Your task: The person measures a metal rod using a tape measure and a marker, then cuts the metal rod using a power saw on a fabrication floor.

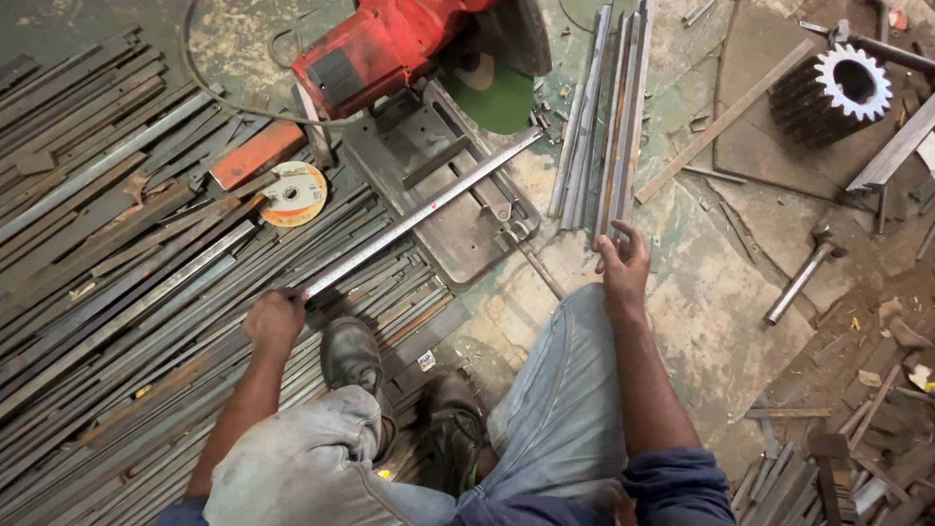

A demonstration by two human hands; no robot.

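I see a metal workshop: a red chop saw (409, 44), flat steel strips (117, 282) heaped on the stained concrete floor (711, 292).

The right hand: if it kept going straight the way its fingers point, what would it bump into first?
The right hand points up the picture, and its fingertips look already at the near ends of the bundle of metal strips on the floor. That bundle would be met first, though whether they touch is unclear.
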